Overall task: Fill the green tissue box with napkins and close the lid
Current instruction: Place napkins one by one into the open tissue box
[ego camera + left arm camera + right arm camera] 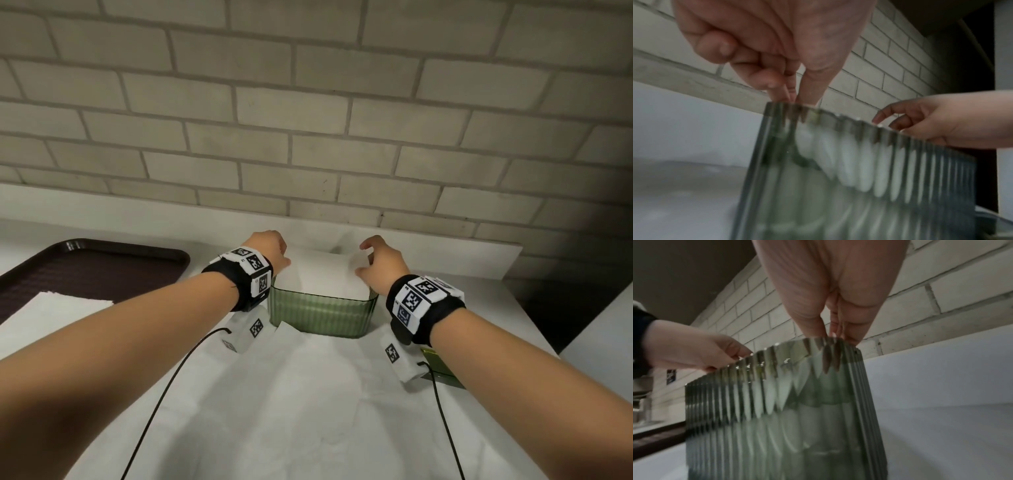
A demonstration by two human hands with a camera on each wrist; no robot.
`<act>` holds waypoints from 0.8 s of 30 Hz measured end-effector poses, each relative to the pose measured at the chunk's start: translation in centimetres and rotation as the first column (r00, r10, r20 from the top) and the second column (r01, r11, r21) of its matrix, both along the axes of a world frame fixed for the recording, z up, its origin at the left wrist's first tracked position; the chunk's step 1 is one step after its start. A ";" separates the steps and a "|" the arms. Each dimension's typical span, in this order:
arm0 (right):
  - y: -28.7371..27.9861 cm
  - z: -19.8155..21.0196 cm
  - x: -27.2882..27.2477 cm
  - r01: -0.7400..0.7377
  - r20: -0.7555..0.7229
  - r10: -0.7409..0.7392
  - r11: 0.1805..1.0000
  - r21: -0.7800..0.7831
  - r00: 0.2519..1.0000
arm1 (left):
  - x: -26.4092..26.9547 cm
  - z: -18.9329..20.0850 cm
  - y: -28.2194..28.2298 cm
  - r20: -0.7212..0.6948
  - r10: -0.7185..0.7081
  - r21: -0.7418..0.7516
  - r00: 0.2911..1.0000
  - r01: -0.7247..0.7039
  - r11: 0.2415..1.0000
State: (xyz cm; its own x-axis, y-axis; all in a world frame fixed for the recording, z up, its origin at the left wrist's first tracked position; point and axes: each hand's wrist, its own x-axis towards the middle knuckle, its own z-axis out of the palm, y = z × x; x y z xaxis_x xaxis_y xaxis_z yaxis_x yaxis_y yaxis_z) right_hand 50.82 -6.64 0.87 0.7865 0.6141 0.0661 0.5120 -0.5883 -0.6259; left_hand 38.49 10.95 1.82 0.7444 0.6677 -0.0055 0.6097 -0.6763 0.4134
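The green ribbed tissue box stands open on the white-covered table, near the wall. A stack of white napkins sits in its mouth and rises above the rim. My left hand pinches the stack's left end, fingertips dipping behind the rim. At the right end my right hand pinches the stack, index finger lifted. The green lid lies on the table under my right wrist, partly hidden.
A dark brown tray sits at the left with more white napkins on it. The brick wall stands close behind the box. The table's right edge drops off beside my right arm. Two black cables trail from my wrists.
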 end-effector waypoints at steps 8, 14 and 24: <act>0.9 0.8 -0.4 -0.113 0.080 0.142 0.949 -0.294 0.987 | 1.0 -0.4 0.3 -0.196 -0.027 0.171 0.980 0.061 0.983; 2.1 2.1 0.0 -0.110 0.071 0.169 0.856 -0.505 0.983 | 1.8 0.4 0.2 -0.328 -0.075 0.177 0.942 0.139 0.974; 4.6 3.5 -1.5 -0.149 0.151 0.406 0.618 -0.772 0.901 | 3.1 1.7 -1.0 -0.448 -0.126 0.264 0.885 0.265 0.927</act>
State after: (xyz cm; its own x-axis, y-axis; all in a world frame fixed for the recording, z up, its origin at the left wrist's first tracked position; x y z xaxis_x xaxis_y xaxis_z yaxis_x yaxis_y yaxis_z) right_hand 49.35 -2.01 4.34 0.5902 0.7435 -0.3144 0.8039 -0.5767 0.1454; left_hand 41.63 9.96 3.47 0.8340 0.5274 -0.1620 0.5182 -0.8496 -0.0983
